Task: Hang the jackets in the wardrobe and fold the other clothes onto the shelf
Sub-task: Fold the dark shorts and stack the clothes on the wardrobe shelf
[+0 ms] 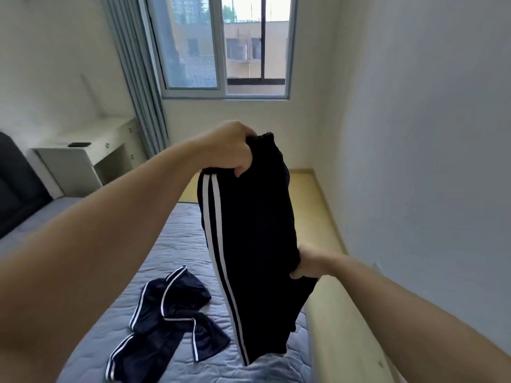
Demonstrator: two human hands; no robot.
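You hold the black striped trousers (254,230) up in the air at the centre of view, hanging lengthwise above the bed (179,236). Your left hand (229,150) grips their top end at 12 o'clock, fingers (240,168) curled tight around the bunched cloth. Your right hand (309,262) pinches their edge at 4 o'clock, thumb clamped on the fabric. At 7 o'clock a navy striped garment (168,313) lies crumpled on the bed. A white counter (83,153) stands at 10 o'clock, carrying a small dark object (79,144). The window (226,45) is at 12 o'clock.
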